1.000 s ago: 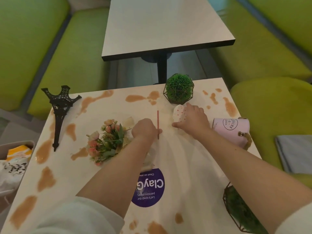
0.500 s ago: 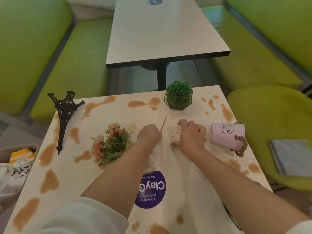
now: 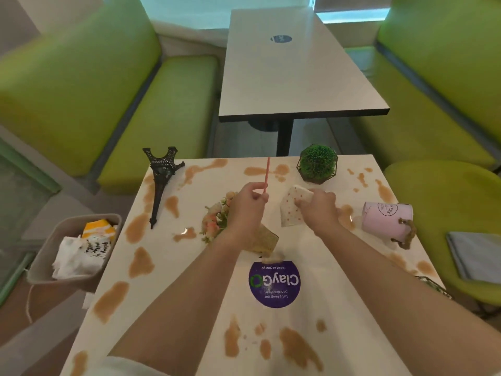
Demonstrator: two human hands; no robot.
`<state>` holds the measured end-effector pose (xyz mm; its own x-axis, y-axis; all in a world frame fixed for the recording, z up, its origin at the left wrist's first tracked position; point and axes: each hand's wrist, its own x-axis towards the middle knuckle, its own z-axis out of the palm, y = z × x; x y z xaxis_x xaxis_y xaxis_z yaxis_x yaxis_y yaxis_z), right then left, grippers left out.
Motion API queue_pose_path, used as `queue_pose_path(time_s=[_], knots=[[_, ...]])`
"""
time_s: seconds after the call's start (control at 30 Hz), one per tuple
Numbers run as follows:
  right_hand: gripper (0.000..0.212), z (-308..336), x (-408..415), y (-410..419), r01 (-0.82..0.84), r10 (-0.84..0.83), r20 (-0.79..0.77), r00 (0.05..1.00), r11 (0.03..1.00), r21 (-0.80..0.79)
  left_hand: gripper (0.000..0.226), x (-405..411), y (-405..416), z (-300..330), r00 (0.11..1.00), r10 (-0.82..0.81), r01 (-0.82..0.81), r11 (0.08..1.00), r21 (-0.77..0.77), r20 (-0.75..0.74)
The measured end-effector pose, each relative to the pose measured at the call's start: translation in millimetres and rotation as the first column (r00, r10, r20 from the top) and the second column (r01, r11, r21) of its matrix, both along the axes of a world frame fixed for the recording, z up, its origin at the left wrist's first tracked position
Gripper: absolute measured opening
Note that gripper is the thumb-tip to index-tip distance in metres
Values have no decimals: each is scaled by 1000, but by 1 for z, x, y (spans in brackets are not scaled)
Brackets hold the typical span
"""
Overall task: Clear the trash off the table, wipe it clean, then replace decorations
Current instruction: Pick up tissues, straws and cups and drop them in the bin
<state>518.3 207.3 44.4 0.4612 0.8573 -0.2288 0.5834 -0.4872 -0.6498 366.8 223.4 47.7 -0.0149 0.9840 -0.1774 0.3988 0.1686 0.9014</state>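
Trash stage in progress; wiping and decoration stages not started.

Left hand [image 3: 245, 206]: fingers curled, pinching a thin red straw [image 3: 266, 175] near its lower end; straw stands nearly upright above the table [image 3: 189, 272], pointing toward the far edge. Right hand [image 3: 318, 210]: fingers curled round a white paper cup with small dots [image 3: 291, 210], tilted on its side, mouth toward the near edge. Cannot tell whether the cup is clear of the table or touching it.

Trash bin [image 3: 54, 253] sits off the left edge, holding crumpled white paper and a yellow wrapper, so some trash appears already cleared. A brown crumpled scrap [image 3: 267, 241] lies just beyond the round purple sticker [image 3: 274, 284], partly hidden by the left wrist; likely trash left to collect.

Brown spill patches [image 3: 141, 263] cover the table along the left edge, the near edge and toward the far right corner. None look wiped. A grey folded cloth [image 3: 477, 256] lies on the green seat off the right edge, untouched.

Decorations out of order:
- black tower model [image 3: 161, 185] lying flat near the far left corner
- pink pot [image 3: 387, 221] tipped over at the right edge
- flower bunch [image 3: 217, 221] on its side, mid-table, beside the left hand
- green ball plant [image 3: 317, 164] upright near the far edge

Judgement: early in the task.
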Motion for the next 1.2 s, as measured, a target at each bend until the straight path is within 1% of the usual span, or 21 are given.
queue_pose_path(time_s=[0.1,0.17,0.23,0.27,0.3,0.37,0.47,0.63,0.77,0.87,1.03,1.2], knots=[[40,23,-40,0,47,-12,-170,985,977,207,24,-43,-11,17,997,63,-64,998,20,55],[37,37,-66,-2,71,6,-247,969,950,303,26,-70,-16,24,991,103,-104,994,16,81],[33,47,-105,-6,55,49,-296,954,940,335,31,-109,-22,27,985,141,-142,990,2,103],[32,50,-110,-8,58,55,-318,947,940,336,33,-114,-22,26,983,145,-145,989,-8,113],[33,53,-137,-12,43,76,-345,935,944,326,36,-140,-28,27,980,165,-164,986,-19,108],[34,53,-166,-20,32,90,-390,916,955,295,39,-167,-35,27,977,183,-180,983,-38,113],[35,48,-228,-32,-19,125,-430,894,970,243,38,-232,-47,23,961,254,-248,967,-59,109],[34,22,-315,-46,-88,155,-495,855,984,156,29,-338,-65,-5,947,320,-321,941,-106,-23],[35,3,-370,-52,-109,146,-490,859,989,104,26,-409,-74,-32,918,376,-393,906,-159,-126],[36,-11,-401,-52,-130,143,-474,869,990,61,27,-451,-75,-52,910,361,-395,904,-165,-203],[37,-26,-442,-46,-157,152,-464,873,987,27,25,-502,-63,-69,893,315,-386,903,-187,-323],[36,-37,-467,-32,-183,165,-441,882,983,2,29,-530,-36,-79,877,313,-397,899,-184,-363]])
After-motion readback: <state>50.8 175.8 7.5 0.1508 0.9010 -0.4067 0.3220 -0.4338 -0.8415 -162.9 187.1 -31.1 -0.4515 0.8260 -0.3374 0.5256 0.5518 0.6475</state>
